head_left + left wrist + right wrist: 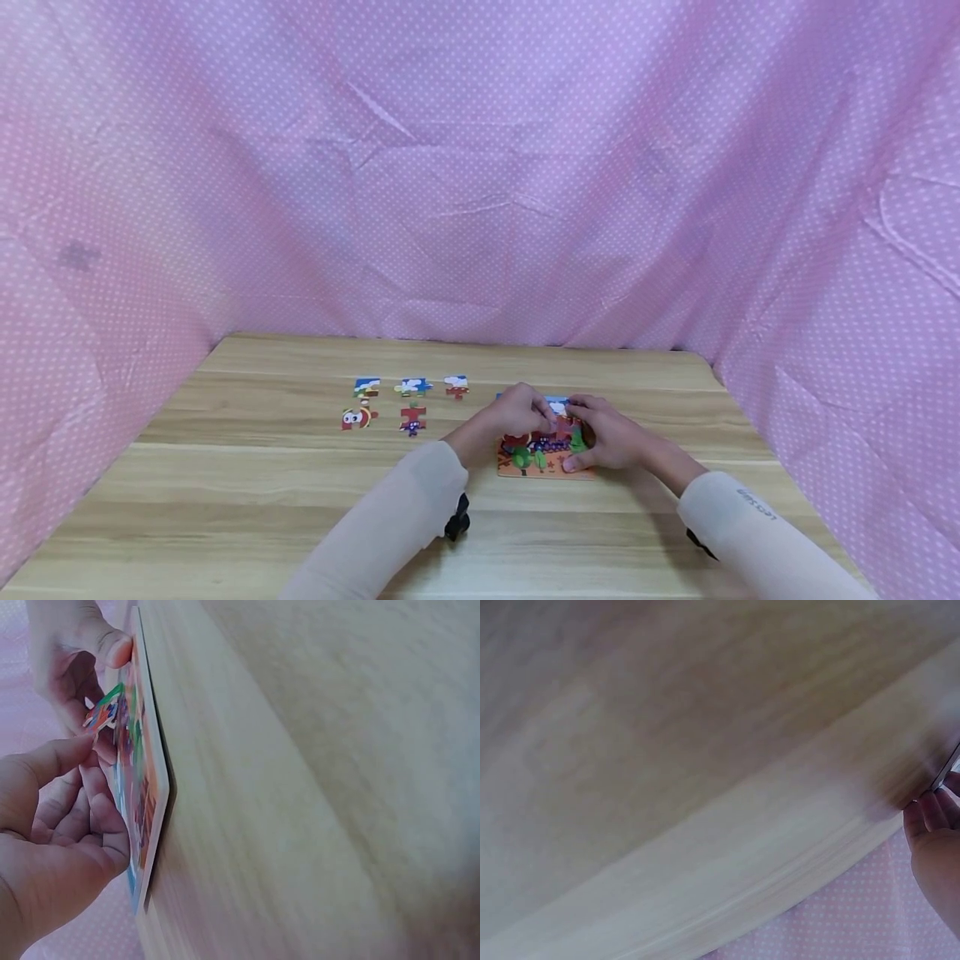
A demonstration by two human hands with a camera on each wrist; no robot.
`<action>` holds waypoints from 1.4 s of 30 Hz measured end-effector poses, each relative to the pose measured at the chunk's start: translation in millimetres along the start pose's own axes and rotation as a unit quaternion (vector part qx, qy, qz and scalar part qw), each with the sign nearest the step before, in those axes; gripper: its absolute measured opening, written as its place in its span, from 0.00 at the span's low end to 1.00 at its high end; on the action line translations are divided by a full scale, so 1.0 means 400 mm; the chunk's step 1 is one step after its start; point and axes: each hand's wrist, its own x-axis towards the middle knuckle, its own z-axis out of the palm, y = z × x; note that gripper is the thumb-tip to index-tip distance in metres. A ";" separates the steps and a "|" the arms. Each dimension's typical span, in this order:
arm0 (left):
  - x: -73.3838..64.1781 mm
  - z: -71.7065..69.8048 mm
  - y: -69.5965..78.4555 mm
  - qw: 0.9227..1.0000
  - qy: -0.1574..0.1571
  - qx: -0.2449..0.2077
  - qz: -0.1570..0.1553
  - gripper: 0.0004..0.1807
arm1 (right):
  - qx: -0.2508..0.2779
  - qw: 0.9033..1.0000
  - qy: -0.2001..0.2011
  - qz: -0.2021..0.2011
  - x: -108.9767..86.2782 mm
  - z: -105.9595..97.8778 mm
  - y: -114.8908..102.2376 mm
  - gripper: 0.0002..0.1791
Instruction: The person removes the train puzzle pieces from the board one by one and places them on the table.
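A picture puzzle board with an orange lower strip and green trees lies right of the table's middle. Over it, my left hand pinches a small puzzle piece between thumb and fingertips; the piece is tilted above the board in the left wrist view. My right hand grips the board's right side, its thumb near the front edge and its fingers toward the back. In the right wrist view, only part of the right hand shows, at the board's edge. Both hands hide parts of the picture.
Several loose puzzle pieces lie left of the board, among them a blue-sky piece, a piece with cartoon eyes and a red-and-purple piece. The wooden table meets a pink dotted cloth behind and at the sides.
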 end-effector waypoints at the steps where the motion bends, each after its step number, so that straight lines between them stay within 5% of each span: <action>1: -0.001 -0.002 0.000 1.000 0.000 -0.006 -0.001 0.04 | 0.001 1.000 0.000 0.000 0.000 0.000 0.000 0.59; 17: -0.042 -0.075 -0.030 0.999 -0.015 -0.032 0.019 0.04 | -0.001 1.000 -0.006 0.003 0.003 -0.002 0.002 0.58; 42: -0.137 -0.234 -0.139 0.999 0.030 -0.017 0.019 0.02 | -0.005 1.000 -0.012 0.015 -0.001 -0.001 0.002 0.58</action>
